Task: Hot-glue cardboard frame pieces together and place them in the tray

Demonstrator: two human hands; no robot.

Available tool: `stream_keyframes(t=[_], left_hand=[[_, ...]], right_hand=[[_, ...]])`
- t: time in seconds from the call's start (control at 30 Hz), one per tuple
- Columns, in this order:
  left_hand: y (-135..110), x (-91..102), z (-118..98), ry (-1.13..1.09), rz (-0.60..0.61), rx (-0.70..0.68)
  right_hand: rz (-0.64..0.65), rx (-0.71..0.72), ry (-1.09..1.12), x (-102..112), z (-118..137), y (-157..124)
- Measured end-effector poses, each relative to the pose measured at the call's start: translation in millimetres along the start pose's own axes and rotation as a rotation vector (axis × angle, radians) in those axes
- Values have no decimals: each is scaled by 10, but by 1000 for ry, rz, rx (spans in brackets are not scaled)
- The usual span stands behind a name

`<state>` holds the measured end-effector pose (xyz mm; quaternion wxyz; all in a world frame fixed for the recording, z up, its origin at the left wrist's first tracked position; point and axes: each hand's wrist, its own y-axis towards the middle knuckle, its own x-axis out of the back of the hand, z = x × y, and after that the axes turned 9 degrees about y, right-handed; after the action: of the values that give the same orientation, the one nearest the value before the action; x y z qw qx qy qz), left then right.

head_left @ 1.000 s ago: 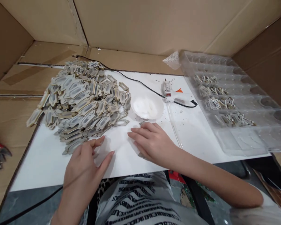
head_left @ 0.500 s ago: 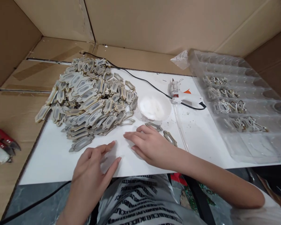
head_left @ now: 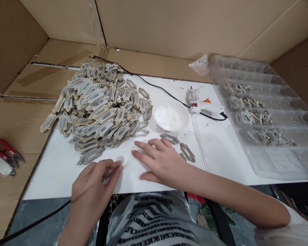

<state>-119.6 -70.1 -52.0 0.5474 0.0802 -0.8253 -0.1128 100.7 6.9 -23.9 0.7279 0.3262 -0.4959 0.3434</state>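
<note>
1. Heap of frame-shaped pieces (head_left: 92, 99): far-left corner of the white table (head_left: 53, 181), spilling past the left edge; I judge most of the lot remains here.
2. Loose pieces (head_left: 190, 155): three visible to me, right of table centre; only a small share stands apart.
3. Left hand (head_left: 94, 179): near edge; thumb and forefinger tips drawn together, hold (if any) I cannot tell.
4. Right hand (head_left: 160, 164): near edge, palm down, fingers loosely spread, nothing visibly held.
5. Bowl (head_left: 184, 119): mid-table; contents pale, indistinct.
6. Compartment tray (head_left: 284, 160): right edge; small frames in four rows.
7. Clear bag (head_left: 201, 66): beyond far edge; tiny clear bits.
</note>
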Motion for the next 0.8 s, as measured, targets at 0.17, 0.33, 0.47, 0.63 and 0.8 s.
stream_keyframes(t=[0.17, 0.33, 0.47, 0.63, 0.8], left_hand=[[67, -2, 23, 47, -61, -35], [13, 29, 74, 16, -59, 12], [-25, 82, 54, -15, -53, 43], [-24, 110, 38, -41, -69, 52], [-53, 123, 53, -26, -59, 69]], right_hand=[[-102, -55, -55, -9, -43, 38], [-196, -10, 16, 9, 72, -147], [-143, -25, 10, -73, 252, -329], [-159, -11, 65, -173, 377, -405], [-189, -161, 3, -224, 397, -403]])
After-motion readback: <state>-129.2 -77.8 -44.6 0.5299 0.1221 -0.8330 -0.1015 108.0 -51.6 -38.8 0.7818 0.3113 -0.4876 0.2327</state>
